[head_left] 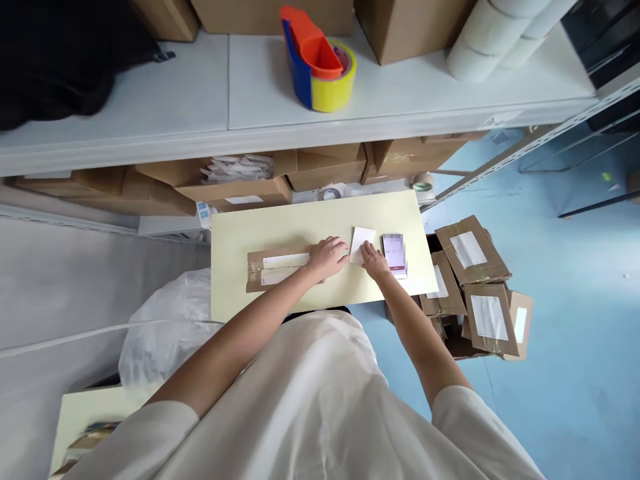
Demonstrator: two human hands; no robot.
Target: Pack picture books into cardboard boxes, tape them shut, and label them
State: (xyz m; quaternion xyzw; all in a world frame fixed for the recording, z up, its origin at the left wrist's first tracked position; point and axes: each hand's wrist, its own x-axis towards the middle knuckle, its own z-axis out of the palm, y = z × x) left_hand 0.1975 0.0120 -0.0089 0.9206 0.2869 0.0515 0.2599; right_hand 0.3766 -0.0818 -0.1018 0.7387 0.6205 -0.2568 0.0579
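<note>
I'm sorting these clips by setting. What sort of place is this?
Probably a small packing or mail-order stockroom. A tape dispenser sits on a shelf among cardboard boxes, labelled brown parcels pile up on the floor, and both hands, left hand and right hand, handle a white label beside a parcel on the table.

The left hand (329, 257) covers the near end of the flat brown parcel (280, 269), so its grip there cannot be made out. The right hand (374, 259) hides the lower corner of the white slip (362, 241). Just right of that grip, the phone (395, 254) screen is blurred, unreadable.
</note>
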